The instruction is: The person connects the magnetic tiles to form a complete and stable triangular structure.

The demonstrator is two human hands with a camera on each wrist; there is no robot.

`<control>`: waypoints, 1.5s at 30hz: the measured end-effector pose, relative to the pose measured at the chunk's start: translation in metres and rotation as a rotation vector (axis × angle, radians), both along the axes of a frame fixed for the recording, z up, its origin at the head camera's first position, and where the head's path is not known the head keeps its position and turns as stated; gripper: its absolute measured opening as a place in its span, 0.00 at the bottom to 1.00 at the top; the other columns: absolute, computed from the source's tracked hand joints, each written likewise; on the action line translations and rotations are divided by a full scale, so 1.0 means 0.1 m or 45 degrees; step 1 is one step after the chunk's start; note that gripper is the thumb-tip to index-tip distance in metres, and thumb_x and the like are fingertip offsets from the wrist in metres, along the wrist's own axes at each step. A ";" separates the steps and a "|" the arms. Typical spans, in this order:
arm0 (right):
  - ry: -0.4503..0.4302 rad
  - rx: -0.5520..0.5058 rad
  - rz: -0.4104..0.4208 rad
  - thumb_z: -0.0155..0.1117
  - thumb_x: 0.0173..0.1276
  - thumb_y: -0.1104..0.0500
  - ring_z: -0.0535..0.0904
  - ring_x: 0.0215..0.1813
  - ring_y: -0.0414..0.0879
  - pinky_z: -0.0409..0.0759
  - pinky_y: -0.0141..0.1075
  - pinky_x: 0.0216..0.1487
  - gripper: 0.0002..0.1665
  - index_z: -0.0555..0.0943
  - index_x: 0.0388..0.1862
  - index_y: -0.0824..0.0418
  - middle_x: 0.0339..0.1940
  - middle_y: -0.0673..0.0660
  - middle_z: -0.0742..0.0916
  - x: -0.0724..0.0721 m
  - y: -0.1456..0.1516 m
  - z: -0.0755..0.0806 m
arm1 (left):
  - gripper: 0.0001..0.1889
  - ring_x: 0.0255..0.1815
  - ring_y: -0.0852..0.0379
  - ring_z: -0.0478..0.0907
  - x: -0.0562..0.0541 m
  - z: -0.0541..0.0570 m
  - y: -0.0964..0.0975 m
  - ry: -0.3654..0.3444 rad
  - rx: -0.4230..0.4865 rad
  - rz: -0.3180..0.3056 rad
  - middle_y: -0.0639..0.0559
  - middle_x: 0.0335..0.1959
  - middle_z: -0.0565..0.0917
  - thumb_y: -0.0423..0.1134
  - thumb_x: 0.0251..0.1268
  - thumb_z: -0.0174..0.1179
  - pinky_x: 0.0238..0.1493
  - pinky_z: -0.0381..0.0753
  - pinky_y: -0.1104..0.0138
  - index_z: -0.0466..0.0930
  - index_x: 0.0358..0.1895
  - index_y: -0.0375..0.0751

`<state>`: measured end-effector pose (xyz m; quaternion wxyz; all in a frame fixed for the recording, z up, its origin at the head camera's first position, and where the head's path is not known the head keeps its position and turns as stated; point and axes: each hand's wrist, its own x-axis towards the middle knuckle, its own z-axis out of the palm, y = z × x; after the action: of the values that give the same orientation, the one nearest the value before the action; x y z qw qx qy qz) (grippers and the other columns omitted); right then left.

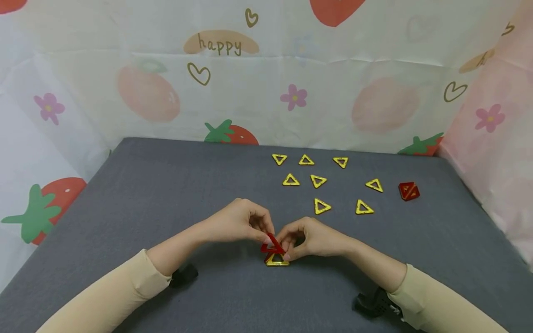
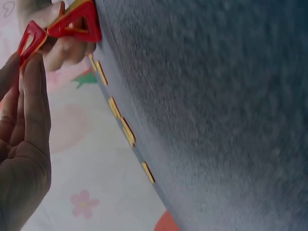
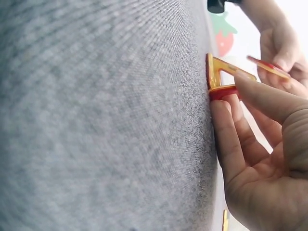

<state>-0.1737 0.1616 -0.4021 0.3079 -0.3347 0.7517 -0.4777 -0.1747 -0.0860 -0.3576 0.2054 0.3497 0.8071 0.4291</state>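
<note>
Between its thumb and fingertips, my left hand [image 1: 237, 223] pinches a red-edged triangular tile [image 3: 268, 66], held tilted in the air. My right hand [image 1: 319, 238] grips a small upright group of joined red and yellow triangular tiles on the table. A yellow tile [image 1: 277, 264] of that group faces me in the head view, and a red tile [image 2: 93, 24] of it shows in the left wrist view. One corner of the left hand's tile is close to the group's top; whether they touch I cannot tell. Fingers partly cover both pieces.
Several flat yellow triangular tiles [image 1: 364, 211] lie scattered beyond the hands, centre to right. Further right sits a red piece made of joined triangles [image 1: 409, 190]. A printed curtain [image 1: 250, 92] hangs behind the grey tabletop [image 1: 166, 185].
</note>
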 end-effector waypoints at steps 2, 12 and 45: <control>0.018 0.003 0.005 0.73 0.61 0.62 0.84 0.37 0.39 0.85 0.35 0.40 0.17 0.85 0.50 0.60 0.37 0.60 0.89 0.00 0.00 0.00 | 0.03 0.30 0.57 0.87 0.03 -0.02 0.02 -0.007 -0.020 0.005 0.55 0.29 0.90 0.37 0.55 0.73 0.34 0.85 0.68 0.88 0.32 0.49; 0.049 -0.012 0.032 0.71 0.64 0.61 0.84 0.38 0.38 0.85 0.35 0.43 0.13 0.85 0.48 0.57 0.37 0.60 0.89 0.00 -0.01 0.04 | 0.05 0.24 0.66 0.83 0.22 -0.07 0.18 0.024 -0.080 0.049 0.56 0.25 0.89 0.33 0.51 0.74 0.29 0.83 0.71 0.87 0.27 0.48; 0.099 0.011 0.042 0.69 0.65 0.59 0.84 0.38 0.36 0.84 0.33 0.41 0.16 0.86 0.51 0.61 0.39 0.62 0.91 -0.01 0.04 0.00 | 0.11 0.20 0.73 0.75 0.28 -0.17 0.24 0.299 -0.133 0.126 0.56 0.21 0.86 0.36 0.48 0.76 0.22 0.75 0.77 0.81 0.21 0.46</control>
<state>-0.1746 0.1653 -0.4020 0.2877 -0.3639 0.7595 -0.4561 -0.1468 -0.0618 -0.3750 0.1060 0.3463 0.8630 0.3522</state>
